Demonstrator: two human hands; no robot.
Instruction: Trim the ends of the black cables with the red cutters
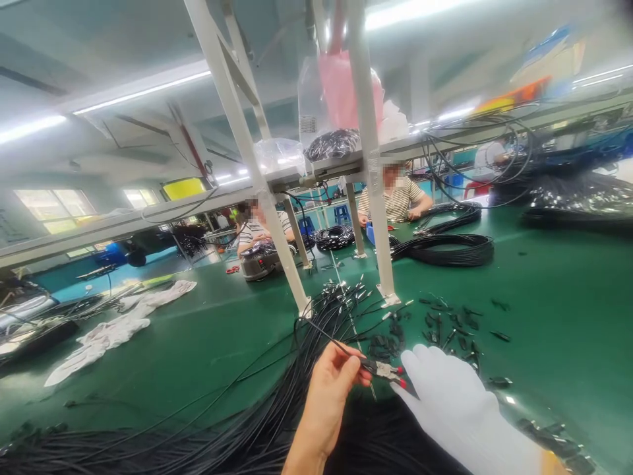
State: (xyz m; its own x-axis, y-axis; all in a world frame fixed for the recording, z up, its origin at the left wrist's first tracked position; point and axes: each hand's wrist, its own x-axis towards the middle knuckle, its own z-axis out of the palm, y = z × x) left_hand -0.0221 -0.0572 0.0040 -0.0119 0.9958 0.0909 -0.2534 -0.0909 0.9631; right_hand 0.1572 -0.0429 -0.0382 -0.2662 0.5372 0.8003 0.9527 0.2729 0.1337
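My bare left hand (pixel 330 389) pinches a thin black cable (pixel 324 338) near its end, low in the middle of the view. My right hand (pixel 448 396), in a white glove, is closed on a small red-handled tool (pixel 386 373) whose tip meets the cable end. A big bundle of black cables (pixel 277 396) fans out under both hands across the green table (pixel 198 336). Small black sleeves (pixel 445 326) lie scattered just beyond my right hand.
White frame legs (pixel 380 218) stand on the table ahead. White cloths (pixel 119 326) lie at left. Coiled black cable (pixel 450 249) sits further back. Two people in striped shirts (pixel 395 198) work at the far side. Bags rest on the overhead shelf (pixel 336 138).
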